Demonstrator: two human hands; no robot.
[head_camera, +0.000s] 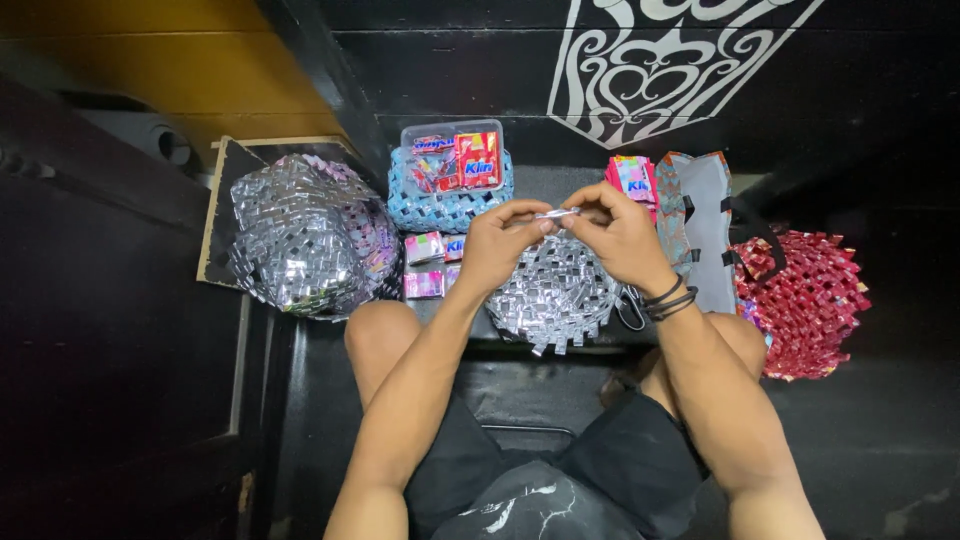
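Observation:
Both of my hands meet above a half-woven silver foil piece (555, 295) that lies between my knees. My left hand (500, 245) and my right hand (615, 235) pinch the two ends of a small folded silver strip (556, 213) held level between the fingertips. Dark bands circle my right wrist.
A large silver woven basket (305, 235) sits at the left. Behind the hands stands a blue woven basket (450, 205) with a clear tub of sachets (455, 155). Pink folded wrappers (432, 265) lie beside it. A grey bag (700, 225) and a red woven piece (805, 300) are at the right.

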